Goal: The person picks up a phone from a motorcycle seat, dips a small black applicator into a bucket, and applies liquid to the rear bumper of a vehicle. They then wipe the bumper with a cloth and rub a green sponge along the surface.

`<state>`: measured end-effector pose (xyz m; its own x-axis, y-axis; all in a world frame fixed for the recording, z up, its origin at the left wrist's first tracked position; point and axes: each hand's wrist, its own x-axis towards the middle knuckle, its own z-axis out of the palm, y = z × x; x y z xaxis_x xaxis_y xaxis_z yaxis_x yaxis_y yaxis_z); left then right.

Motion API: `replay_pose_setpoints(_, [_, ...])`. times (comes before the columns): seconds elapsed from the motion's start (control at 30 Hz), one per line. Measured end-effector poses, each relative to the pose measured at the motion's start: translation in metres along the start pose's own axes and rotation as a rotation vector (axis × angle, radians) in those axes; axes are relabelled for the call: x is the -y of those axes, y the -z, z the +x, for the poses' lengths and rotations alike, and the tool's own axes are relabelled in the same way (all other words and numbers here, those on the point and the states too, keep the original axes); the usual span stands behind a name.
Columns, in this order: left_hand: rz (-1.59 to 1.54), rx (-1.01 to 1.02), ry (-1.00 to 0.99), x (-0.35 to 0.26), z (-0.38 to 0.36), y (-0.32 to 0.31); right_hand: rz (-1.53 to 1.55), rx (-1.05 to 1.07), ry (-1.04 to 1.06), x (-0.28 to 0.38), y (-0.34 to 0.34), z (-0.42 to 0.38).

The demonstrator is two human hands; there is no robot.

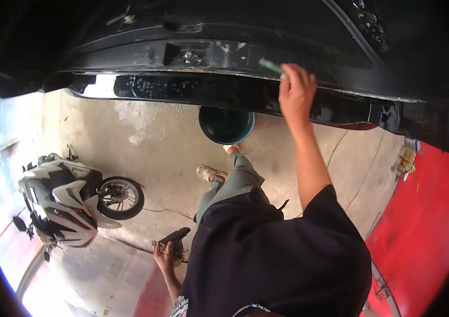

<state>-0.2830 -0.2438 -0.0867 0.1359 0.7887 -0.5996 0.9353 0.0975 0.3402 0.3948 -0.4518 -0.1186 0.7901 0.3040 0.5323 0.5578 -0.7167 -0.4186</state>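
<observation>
My right hand (297, 95) reaches out over the dark rear sill of a vehicle, its fingers closed on a slim green brush (270, 65). The brush end points left, close over the black plastic sill trim (235, 53). A latch recess (188, 54) lies in that trim, left of the brush. Low at my left side, my left hand (166, 259) is wrapped round a dark, elongated object (174, 236) with a yellowish part beneath it; its exact kind I cannot tell. The glossy black bumper (182, 87) runs below the sill, with pale spots on its left part.
A dark round tub (251, 129) stands on the concrete floor (156, 124) under the bumper, in front of my feet. A white and grey scooter (66, 198) is parked to the left. Small yellow packages (406, 160) lie at the right, beside a red surface (425, 227).
</observation>
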Motion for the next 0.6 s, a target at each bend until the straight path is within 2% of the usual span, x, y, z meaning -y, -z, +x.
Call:
replay_pose_setpoints(0.07, [0.032,-0.002,0.014,-0.010,0.002,0.000,-0.122,-0.025,0.031,-0.019,-0.010,0.016])
replay_pose_setpoints(0.13, [0.035,-0.046,0.046,-0.033,-0.002,0.001,-0.193,0.114,0.015,-0.033,-0.024,0.012])
replay_pose_setpoints(0.23, [-0.135,-0.131,0.008,-0.047,-0.004,0.005,-0.163,0.235,0.089,-0.031,-0.028,-0.001])
replay_pose_setpoints(0.33, [-0.218,-0.172,-0.071,-0.077,0.001,0.013,-0.242,0.154,0.038,-0.009,-0.022,-0.017])
replay_pose_setpoints(0.4, [-0.365,-0.115,-0.139,-0.100,0.011,0.020,-0.081,0.103,-0.030,0.022,-0.022,-0.035])
replay_pose_setpoints(0.43, [-0.355,-0.113,-0.171,-0.121,0.013,0.025,0.188,0.148,-0.060,0.044,-0.022,-0.041])
replay_pose_setpoints(0.47, [-0.345,-0.090,-0.205,-0.130,0.023,0.029,0.329,0.183,-0.056,0.082,-0.020,-0.046])
replay_pose_setpoints(0.53, [-0.353,-0.035,-0.299,-0.180,0.028,0.039,0.724,0.452,-0.053,0.143,-0.027,-0.080])
replay_pose_setpoints(0.6, [-0.258,0.053,-0.458,-0.208,0.048,0.049,0.921,0.659,0.098,0.211,-0.021,-0.102])
